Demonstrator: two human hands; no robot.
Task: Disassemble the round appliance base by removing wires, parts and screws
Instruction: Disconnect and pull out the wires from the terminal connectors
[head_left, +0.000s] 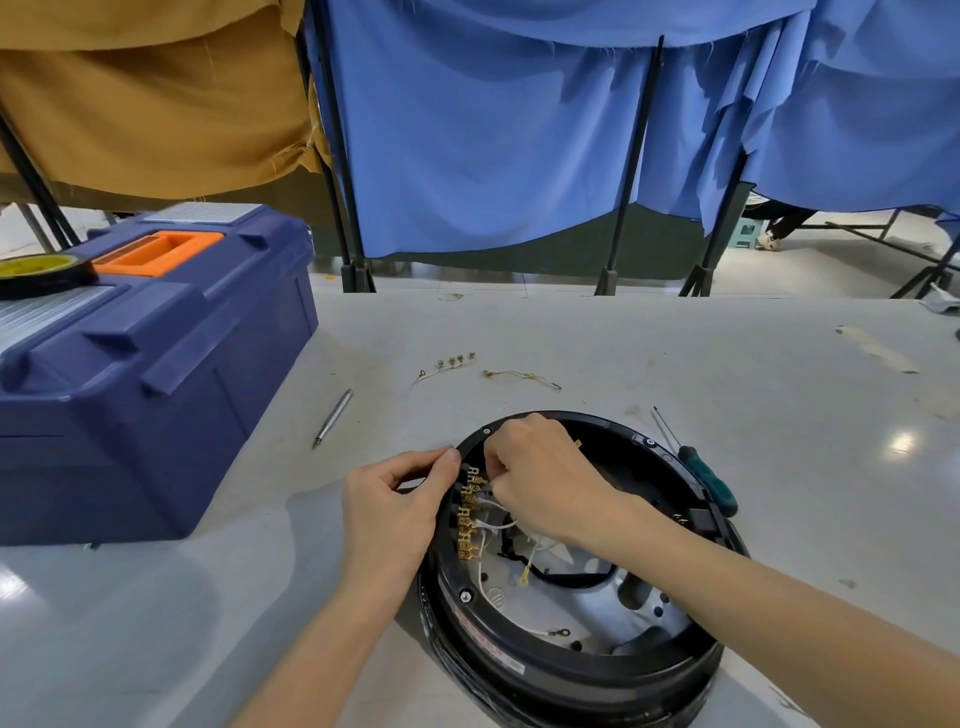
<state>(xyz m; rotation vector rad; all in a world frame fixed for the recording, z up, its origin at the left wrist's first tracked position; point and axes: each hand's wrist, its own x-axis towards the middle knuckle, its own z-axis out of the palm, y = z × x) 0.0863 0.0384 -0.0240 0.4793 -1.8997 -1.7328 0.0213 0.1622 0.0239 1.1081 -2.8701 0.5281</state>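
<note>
Pulling too hard, we could snap the white wire. Our right hand pinches it by the gold clips, 9 o'clock in the round base before us; our left hand grips the rim.

A pale grey table fills the lower half, with light glare at 3 and 8 o'clock. Beyond it, blue cloth hangs on black stands from 12 to 2 o'clock. Mustard cloth hangs at 10 o'clock, above a light floor.
</note>
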